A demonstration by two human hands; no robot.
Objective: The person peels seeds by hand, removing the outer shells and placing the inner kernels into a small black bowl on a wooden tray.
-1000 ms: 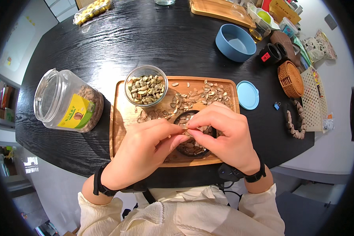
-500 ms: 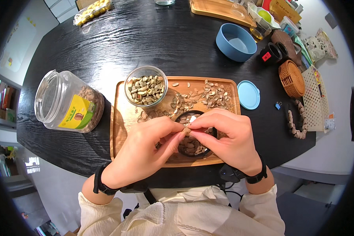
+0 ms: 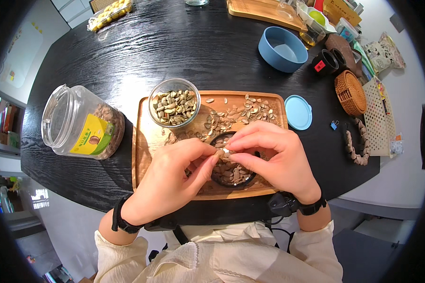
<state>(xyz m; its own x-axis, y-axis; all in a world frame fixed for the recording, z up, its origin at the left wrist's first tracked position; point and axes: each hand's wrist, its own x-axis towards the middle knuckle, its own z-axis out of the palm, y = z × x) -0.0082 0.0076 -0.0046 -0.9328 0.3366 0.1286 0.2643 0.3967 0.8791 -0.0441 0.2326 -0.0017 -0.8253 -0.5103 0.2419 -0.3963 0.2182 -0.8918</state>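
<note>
My left hand (image 3: 177,170) is closed in a pinch on a small brown seed (image 3: 219,154). Close beside it, my right hand (image 3: 278,158) pinches with thumb and forefinger; what lies between them is too small to make out. Below the fingertips sits a round black-rimmed dish (image 3: 233,175) of brown seeds, partly covered by both hands. Green kernels (image 3: 174,106) fill a clear bowl (image 3: 152,118) at the back left of a wooden tray (image 3: 140,155). Loose shells (image 3: 259,113) are strewn over the tray's far right.
A clear jar (image 3: 82,123) of brown seeds stands left of the tray. To the right are a light-blue lid (image 3: 298,112), a blue clip (image 3: 334,125) and a round wicker box (image 3: 349,94). A blue bowl (image 3: 283,49) and black cups (image 3: 323,63) stand farther back.
My fingertips, which met over the seed, have drawn slightly apart. The right hand has shifted a little to the right, uncovering more of the dish; the left stays nearly in place.
</note>
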